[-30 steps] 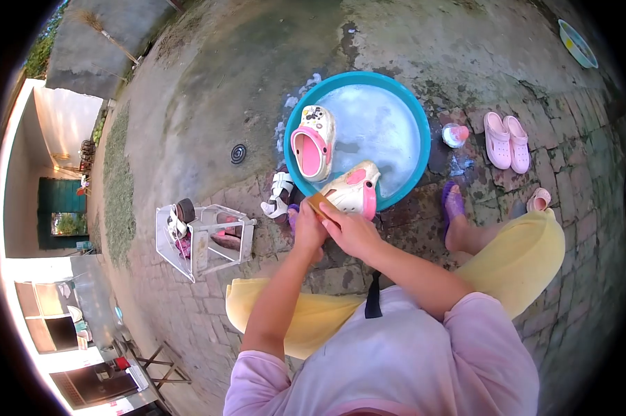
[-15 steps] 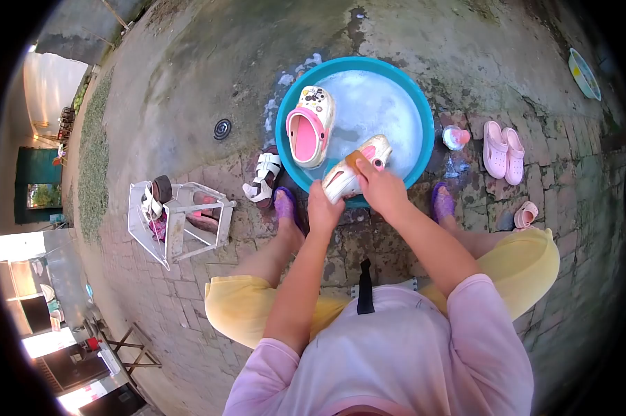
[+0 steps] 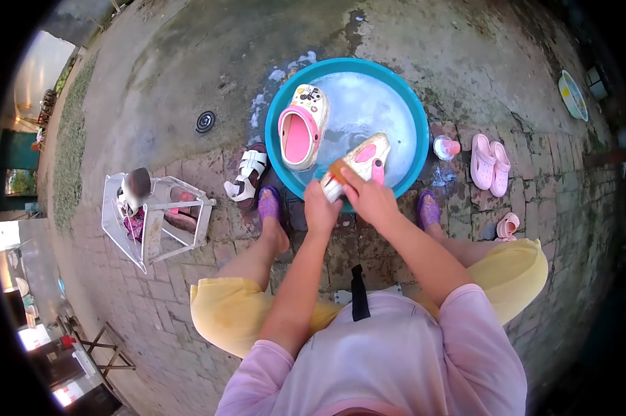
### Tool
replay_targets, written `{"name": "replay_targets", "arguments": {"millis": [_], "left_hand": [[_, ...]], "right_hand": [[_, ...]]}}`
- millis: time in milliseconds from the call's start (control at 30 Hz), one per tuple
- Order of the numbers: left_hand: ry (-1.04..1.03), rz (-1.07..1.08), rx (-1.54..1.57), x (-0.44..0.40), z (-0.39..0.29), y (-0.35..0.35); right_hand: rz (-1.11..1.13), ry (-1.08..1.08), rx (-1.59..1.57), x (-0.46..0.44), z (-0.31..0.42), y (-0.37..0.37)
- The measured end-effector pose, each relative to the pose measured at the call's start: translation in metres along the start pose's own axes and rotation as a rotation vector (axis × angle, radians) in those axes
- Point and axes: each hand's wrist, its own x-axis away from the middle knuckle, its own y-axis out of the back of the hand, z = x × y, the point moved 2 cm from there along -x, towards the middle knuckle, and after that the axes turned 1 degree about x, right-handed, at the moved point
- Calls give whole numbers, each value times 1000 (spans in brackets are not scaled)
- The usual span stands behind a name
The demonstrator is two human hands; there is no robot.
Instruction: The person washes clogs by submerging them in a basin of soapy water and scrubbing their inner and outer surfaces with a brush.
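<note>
My left hand (image 3: pixel 321 209) is closed around the near end of a white and pink clog (image 3: pixel 360 154), held tilted over the near rim of a turquoise basin (image 3: pixel 422 132). My right hand (image 3: pixel 370 199) grips a brown-backed scrubbing brush (image 3: pixel 338 170) and presses it against the clog's side close to my left fingers. Cloudy, soapy water (image 3: pixel 368 97) lies in the basin. The matching clog (image 3: pixel 297 137), with a pink inside and small charms on its toe, rests in the basin at the left, its opening facing me.
White sandals (image 3: pixel 250 166) and a white rack (image 3: pixel 157 215) holding shoes stand left of the basin. To the right are a small container with a pink top (image 3: pixel 446 148), pink clogs (image 3: pixel 490 165) and a tiny pink shoe (image 3: pixel 508 225). Another basin (image 3: pixel 573 96) lies far right.
The brush has moved down and left along the clog, towards my left hand. More of the clog's toe and pink patch shows. The whole view has shifted slightly.
</note>
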Motion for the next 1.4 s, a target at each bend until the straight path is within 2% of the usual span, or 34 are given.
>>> {"name": "replay_targets", "arguments": {"millis": [67,133,167,200,267,333,400,467,500,600,633,667,733,767,800,867,933,1000,1033,1067,1133,1200,1267,1333,1400], "left_hand": [[21,25,4,-5,-1,0],[61,46,-25,-5,-5,2],[36,23,-23,-3,3,-4],[33,-49,58,-3,7,-4],[-7,25,16,-2,5,-2],[10,44,-14,-5,-4,2],[21,61,-40,-5,-5,2],[39,24,-23,-2,-3,-1],[36,2,27,-2,1,-3],[46,93,-52,-2,-5,-1],[24,70,-59,-4,-4,-1],[15,73,-59,-4,-3,-1],[43,43,-35,-5,-2,-4],[30,0,27,-7,1,-3],[64,1,54,-4,4,-4],[25,59,-60,-4,1,-5],[60,103,-51,-5,-4,-1],[80,80,-55,-7,-7,0],[50,40,-34,-6,7,-9],[51,-31,98,-8,10,-6],[24,40,16,-3,12,-9],[61,122,-77,-8,-5,-2],[40,123,-82,-11,3,-10],[107,-32,138,-5,31,-21],[113,-26,199,-2,22,-16]], "right_hand": [[-113,-126,-38,-19,-31,2],[-96,-59,-40,-1,-6,-3],[-27,56,11,14,10,-11],[167,45,12,21,24,-11],[67,68,11,4,8,-8],[-76,-39,12,-22,-14,2],[-64,-122,-1,-17,-17,0],[-54,93,-12,9,5,-11],[-50,96,-8,7,2,-10],[-30,5,-8,-14,-16,0],[-26,-130,-14,-24,-24,8],[-33,-135,-16,-19,-21,4],[-141,64,7,1,-1,-12],[39,97,-40,16,13,-12],[126,86,-14,18,15,-13],[-24,31,-37,-3,-5,-7],[-107,-71,0,-23,-23,-3],[-114,-34,-142,-9,-7,-12],[-67,60,-11,6,10,-17],[111,84,-36,19,22,-17],[16,127,26,8,10,-10],[-14,3,-57,-19,-13,-4],[-42,-75,-41,-12,-4,-5],[43,83,-38,20,22,-19],[79,117,-59,17,9,-21]]}}
